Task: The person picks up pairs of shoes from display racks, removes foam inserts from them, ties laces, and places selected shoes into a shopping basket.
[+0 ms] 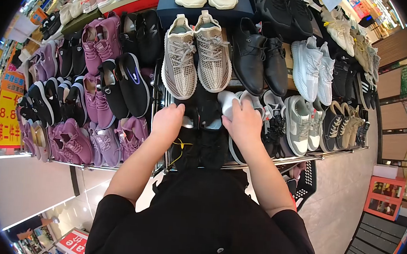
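Observation:
At the front of the shoe rack, my left hand [167, 120] is closed beside a pair of black shoes [201, 148]; whatever its curled fingers hold is hidden. To the right, my right hand [245, 123] grips a smooth white object [225, 103] between thumb and fingers, over the right side of the black pair. Just above and between both hands stands a pair of beige patterned sneakers [179, 65] with laces. A yellow tie [181, 145] hangs by the black shoes, below my left hand.
Purple sneakers [101, 100] and black slip-ons fill the rack's left side. Black leather shoes [249, 59], white sneakers [305, 70] and grey-white sneakers [298, 125] stand on the right. A metal rail [316, 156] edges the rack. A red sale sign [74, 242] is at lower left.

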Tool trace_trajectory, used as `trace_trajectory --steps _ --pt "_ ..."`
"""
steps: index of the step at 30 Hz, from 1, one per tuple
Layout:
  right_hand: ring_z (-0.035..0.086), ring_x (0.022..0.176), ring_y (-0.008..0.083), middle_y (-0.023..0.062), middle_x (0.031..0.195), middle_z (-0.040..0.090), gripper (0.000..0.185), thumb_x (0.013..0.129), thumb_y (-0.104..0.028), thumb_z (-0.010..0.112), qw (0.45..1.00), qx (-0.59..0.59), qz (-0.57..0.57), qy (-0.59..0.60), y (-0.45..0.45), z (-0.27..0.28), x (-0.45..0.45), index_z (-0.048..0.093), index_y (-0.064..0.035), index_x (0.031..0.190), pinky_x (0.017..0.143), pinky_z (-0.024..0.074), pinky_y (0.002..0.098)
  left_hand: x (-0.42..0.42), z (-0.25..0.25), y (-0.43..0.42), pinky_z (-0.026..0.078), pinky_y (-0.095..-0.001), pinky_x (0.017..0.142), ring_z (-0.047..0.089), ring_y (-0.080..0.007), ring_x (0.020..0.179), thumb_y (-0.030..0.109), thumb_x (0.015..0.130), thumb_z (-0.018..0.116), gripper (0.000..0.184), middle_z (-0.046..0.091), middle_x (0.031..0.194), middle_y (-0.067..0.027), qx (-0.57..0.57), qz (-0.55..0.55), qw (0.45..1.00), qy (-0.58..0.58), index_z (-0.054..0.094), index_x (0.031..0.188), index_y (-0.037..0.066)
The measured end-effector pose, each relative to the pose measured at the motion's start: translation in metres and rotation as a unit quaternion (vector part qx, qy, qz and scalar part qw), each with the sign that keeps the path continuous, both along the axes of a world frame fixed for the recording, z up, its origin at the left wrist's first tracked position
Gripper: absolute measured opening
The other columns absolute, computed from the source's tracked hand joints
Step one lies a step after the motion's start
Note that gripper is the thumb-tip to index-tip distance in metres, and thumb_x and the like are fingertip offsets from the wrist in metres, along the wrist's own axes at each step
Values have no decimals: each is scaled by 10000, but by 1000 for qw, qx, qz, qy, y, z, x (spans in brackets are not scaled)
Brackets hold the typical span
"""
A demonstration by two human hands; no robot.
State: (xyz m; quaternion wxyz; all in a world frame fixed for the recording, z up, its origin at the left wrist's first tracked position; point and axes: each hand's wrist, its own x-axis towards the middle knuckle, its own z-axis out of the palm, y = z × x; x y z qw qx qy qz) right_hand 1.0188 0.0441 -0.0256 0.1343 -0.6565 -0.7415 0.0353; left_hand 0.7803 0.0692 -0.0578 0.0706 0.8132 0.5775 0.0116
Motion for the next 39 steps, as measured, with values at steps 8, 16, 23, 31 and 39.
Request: trace_trajectory --steps 8,16,23,31,39 --pt "653 922 334 174 1208 586 555 764 -155 689 956 -86 -55 277 -30 64 46 505 -44 1276 803 543 410 -20 -14 -9 515 -386 618 654 -272 725 137 884 611 88 621 765 -93 153 -3 981 -123 604 924 60" --pt "604 1114 352 151 1307 574 462 736 -38 662 985 38 81 148 -29 57 57 615 -88 1193 929 506 413 50 15 -19 463 -379 729 596 -257 810 139 696 774 231 607 823 -57 155 -87 967 -180 639 874 76" --pt "616 977 295 99 1227 616 524 653 -1 693 971 98 200 87 -16 50 42 643 -126 1160 844 502 405 49 -14 7 506 -422 728 650 -309 801 183 766 722 152 654 777 -118 70 -38 989 -123 636 826 73" --pt "594 945 227 69 1112 614 348 750 -110 630 947 152 282 -36 0 41 -4 631 -135 1097 731 467 347 34 -17 8 530 -440 738 672 -354 813 174 848 657 170 695 839 -169 -17 58 941 -334 688 921 23" --pt "588 887 271 75 941 629 243 703 -45 641 948 35 316 7 19 22 -30 586 -63 939 727 510 392 32 -26 9 533 -429 748 673 -363 822 164 850 661 165 698 855 -177 -28 78 913 -399 700 912 17"
